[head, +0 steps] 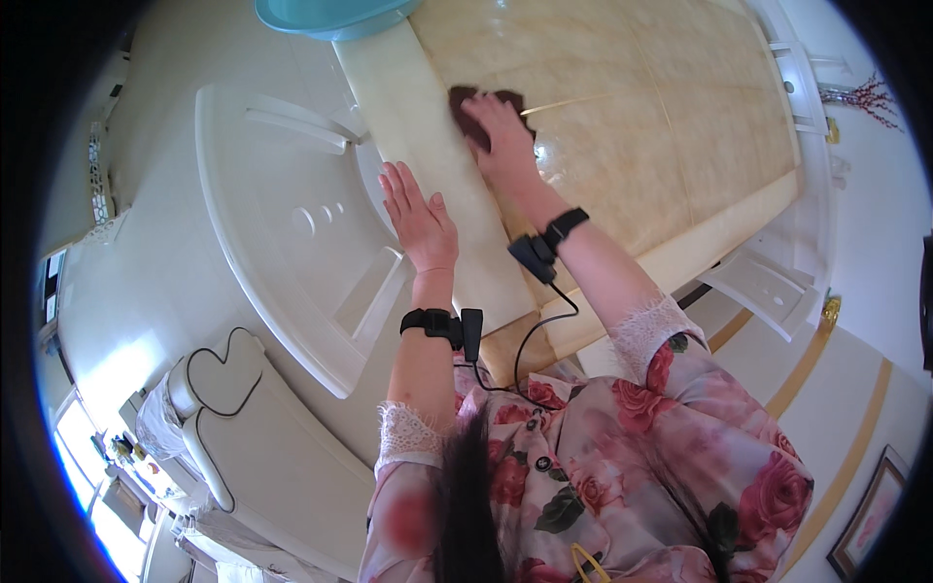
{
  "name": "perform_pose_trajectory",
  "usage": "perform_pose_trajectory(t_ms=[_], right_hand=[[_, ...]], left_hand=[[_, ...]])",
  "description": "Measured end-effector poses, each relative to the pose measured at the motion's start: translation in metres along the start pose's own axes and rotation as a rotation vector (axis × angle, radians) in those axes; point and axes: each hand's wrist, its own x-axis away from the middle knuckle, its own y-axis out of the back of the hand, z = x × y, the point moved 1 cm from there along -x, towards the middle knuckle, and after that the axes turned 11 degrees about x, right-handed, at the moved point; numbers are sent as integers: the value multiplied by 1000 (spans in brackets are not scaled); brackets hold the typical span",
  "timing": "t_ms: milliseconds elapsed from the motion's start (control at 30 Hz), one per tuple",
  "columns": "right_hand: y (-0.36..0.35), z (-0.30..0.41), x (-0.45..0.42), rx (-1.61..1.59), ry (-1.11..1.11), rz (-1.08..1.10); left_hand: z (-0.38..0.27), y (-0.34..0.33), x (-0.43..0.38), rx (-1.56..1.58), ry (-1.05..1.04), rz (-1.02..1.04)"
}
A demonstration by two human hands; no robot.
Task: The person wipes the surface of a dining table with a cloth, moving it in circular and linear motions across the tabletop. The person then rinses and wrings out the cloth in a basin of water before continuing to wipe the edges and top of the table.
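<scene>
My right hand (504, 149) lies palm down with fingers spread over a dark brown cloth (458, 103), holding it against the beige, marble-patterned tabletop (612, 153). Part of the cloth is hidden beneath the palm. To the left, my left hand (423, 218) is flat with its thumb apart and nothing in it. It is over the pale border strip (474, 270) of the table; whether it touches the surface cannot be told. Each wrist wears a black strap with a small device (536, 255), joined by a black cable.
A light blue basin (335, 18) is at the table's far left. Close on the left stands a white chair (284, 175), with a cream upholstered seat (270, 437) behind it. Another white chair (765, 284) is on the right. A framed picture (867, 517) appears at lower right.
</scene>
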Motion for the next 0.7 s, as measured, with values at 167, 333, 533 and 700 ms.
perform_pose_trajectory(t_ms=[167, 333, 533, 700], right_hand=[[28, 22, 50, -170, 212, 321], [40, -28, -13, -125, -80, -90], [-3, -26, -29, 2, -25, -67], [-6, 20, -33, -173, 190, 152]], left_hand=[[0, 0, 1, 33, 6, 5], [-1, 2, 1, 30, -17, 5], [-3, -1, -1, 68, -23, -7], [-1, 0, 0, 112, 17, -23]])
